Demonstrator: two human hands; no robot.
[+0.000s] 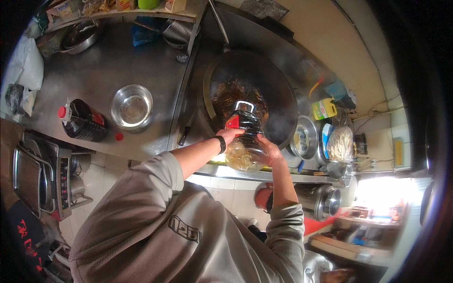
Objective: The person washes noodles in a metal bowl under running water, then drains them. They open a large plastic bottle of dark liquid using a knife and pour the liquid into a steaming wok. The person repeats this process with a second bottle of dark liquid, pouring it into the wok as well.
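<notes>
A large clear plastic jug [246,154] with a red label is tipped over the wok, its base towards me. Dark liquid [249,123] has gathered at the jug's far end, near its pale handle. My left hand [229,137], with a dark watch at the wrist, grips the jug's left side. On the opposite side my right hand [271,150] holds it too. Beneath lies a big dark wok [277,92] containing brown, shredded-looking food [228,90]. The jug's mouth is hidden, and I cannot make out a stream.
On the left steel counter [148,63] stand a metal bowl [131,107] and a red-capped jug of dark liquid [85,120], near a loose red cap [119,136]. Right of the wok are a steel basin [305,138], a yellow jug [324,109] and a filled plastic bag [339,144].
</notes>
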